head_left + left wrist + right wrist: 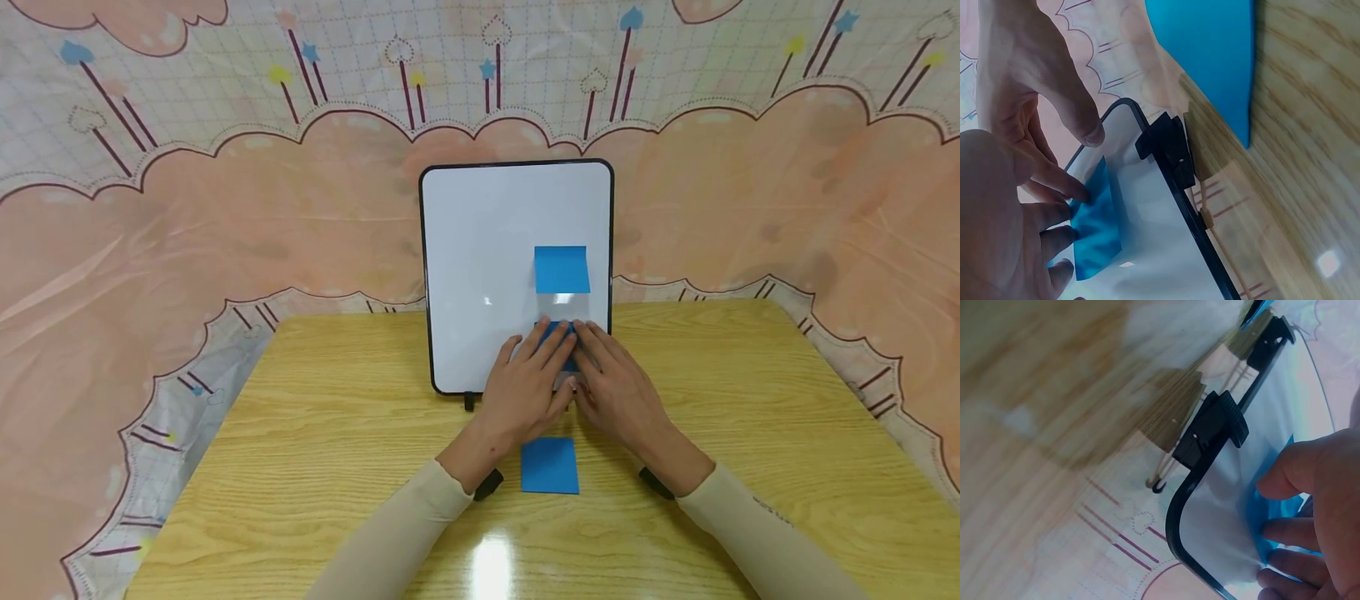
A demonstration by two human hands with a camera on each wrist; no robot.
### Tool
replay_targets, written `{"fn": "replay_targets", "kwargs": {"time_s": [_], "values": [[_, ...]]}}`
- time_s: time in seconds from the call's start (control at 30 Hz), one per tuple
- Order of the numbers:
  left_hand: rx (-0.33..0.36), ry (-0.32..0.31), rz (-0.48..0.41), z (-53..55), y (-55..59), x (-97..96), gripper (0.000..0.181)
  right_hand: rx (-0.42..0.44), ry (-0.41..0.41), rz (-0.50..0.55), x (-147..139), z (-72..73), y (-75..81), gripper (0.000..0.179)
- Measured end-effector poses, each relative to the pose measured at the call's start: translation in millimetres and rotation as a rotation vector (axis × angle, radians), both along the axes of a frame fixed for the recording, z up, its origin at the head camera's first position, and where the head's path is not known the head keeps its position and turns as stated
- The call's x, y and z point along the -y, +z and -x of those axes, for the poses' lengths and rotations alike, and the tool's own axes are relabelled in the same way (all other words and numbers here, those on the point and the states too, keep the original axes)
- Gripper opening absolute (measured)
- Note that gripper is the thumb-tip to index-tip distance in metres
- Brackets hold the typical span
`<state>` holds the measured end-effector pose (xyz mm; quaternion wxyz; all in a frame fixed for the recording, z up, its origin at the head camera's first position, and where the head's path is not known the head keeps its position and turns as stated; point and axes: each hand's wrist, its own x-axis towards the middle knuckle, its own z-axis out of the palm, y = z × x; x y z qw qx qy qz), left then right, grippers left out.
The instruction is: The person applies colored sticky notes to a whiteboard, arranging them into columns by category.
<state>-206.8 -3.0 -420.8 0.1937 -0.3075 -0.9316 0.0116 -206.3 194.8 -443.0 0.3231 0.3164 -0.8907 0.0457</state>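
Observation:
A white board (480, 250) with a black frame stands upright on the table. Low on its right side, a blue sticky note (1100, 228) lies under both hands. My left hand (521, 387) presses the note with its fingers extended, partly covering it. From the other side, my right hand (622, 387) touches the same note, its fingertips close to the left hand's. Higher up, another blue sticky note (562, 270) clings to the board, its lower edge apparently lifted a little. On the table below the hands lies a third blue square (550, 467), a single note or a pad.
Black clips (1213, 428) of the stand hold the board's lower edge. The wooden table (337, 433) extends to both sides. Behind it hangs a patterned cloth (300, 200), which also runs down along the table's sides.

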Motion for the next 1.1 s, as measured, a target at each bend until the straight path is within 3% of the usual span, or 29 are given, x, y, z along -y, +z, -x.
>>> {"fn": "replay_targets", "kwargs": {"time_s": [0.5, 1.1], "values": [[0.015, 0.03, 0.054, 1.3, 0.8, 6.8, 0.072, 0.026, -0.014, -0.017, 1.2, -0.7, 2.0, 0.065], [0.027, 0.04, 0.04, 0.6, 3.3, 16.3, 0.074, 0.027, -0.018, -0.013, 0.9, -0.4, 3.0, 0.056]]}}
